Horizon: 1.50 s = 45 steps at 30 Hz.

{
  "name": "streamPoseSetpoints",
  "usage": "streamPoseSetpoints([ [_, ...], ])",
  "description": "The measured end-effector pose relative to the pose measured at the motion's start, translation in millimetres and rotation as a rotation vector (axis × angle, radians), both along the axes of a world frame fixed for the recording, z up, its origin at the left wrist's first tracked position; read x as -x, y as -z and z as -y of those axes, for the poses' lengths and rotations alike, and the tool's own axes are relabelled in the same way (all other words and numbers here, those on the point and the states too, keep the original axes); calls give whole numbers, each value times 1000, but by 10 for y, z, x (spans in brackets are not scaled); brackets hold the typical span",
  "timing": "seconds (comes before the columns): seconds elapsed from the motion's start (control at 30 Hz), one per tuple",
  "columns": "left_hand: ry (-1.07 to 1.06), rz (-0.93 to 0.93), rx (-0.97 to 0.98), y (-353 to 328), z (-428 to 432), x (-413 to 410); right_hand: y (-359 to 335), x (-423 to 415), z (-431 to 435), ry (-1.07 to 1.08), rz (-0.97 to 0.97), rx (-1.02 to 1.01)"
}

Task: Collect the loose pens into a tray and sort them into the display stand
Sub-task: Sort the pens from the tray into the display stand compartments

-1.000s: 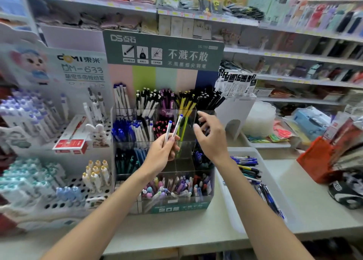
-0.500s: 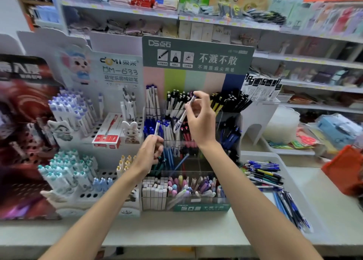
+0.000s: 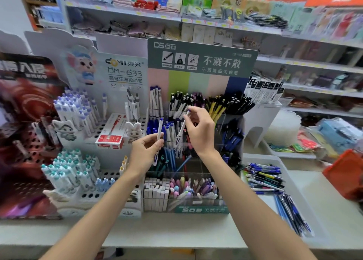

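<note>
A white pen [image 3: 159,131] is pinched upright by the left hand [image 3: 146,153]. A second pen [image 3: 182,126] is pinched by the right hand [image 3: 200,131] over the display stand [image 3: 202,209]. Both are judged light, stiff and smooth, and best held mid-barrel. Loose pens [image 3: 264,178] lie in the tray [image 3: 255,157] toward the right end of the counter [image 3: 176,230].
</note>
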<state>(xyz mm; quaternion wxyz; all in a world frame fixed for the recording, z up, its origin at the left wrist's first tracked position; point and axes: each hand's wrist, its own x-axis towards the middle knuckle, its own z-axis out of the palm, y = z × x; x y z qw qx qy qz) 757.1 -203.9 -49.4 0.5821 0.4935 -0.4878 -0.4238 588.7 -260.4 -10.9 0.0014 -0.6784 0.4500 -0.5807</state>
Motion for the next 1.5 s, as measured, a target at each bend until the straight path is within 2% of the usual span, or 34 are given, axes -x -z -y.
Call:
streamPoseSetpoints([
  [0.07,-20,23,15,13,6,4,-70,20,7,46,151,48],
  [0.13,-47,46,16,20,6,9,-128,46,56,51,154,66],
  [0.3,-73,50,37,14,-9,45,117,60,104,-44,-247,-87],
  [0.4,-68,73,35,14,-2,43,268,83,60,77,-466,-34],
  [0.47,-63,84,41,12,15,44,222,97,9,67,-405,-28],
  [0.57,-27,114,52,-4,73,88,58,53,-100,-140,-209,-165],
  [0.67,34,133,77,-49,111,219,-47,-40,-188,-278,-144,-286],
  [0.73,51,136,93,-76,124,274,-95,-46,-201,-254,-94,-258],
  [0.87,9,168,114,-78,159,183,-255,100,-150,-115,178,-63],
  [0.93,-6,181,103,-63,161,113,-313,169,-106,-70,211,-3],
  [1.17,-17,216,91,-9,114,33,-57,65,-11,-64,-100,-49],
  [1.37,-23,227,57,1,59,-69,-12,57,42,-68,-124,-46],
  [1.5,-33,266,57,-24,32,-77,22,-3,99,-139,-288,-137],
])
